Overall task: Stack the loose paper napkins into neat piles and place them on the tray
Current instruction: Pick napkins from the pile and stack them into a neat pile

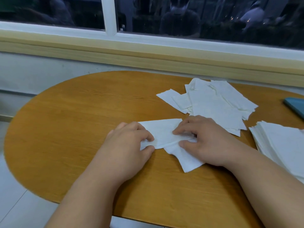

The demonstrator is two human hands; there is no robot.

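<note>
A white paper napkin lies on the wooden table in front of me, creased across its middle. My left hand pinches the crease at the napkin's left end. My right hand pinches the same crease at its right side, thumb and fingers curled on the paper. Behind my right hand lies a loose heap of napkins, overlapping at odd angles. A neater stack of napkins sits at the right edge of the view. A blue-green flat thing, possibly the tray, shows at the far right.
The table is oval and stands against a wall under a window sill. Its left and near edges drop to a pale tiled floor. Bare tabletop stretches to the left of my hands.
</note>
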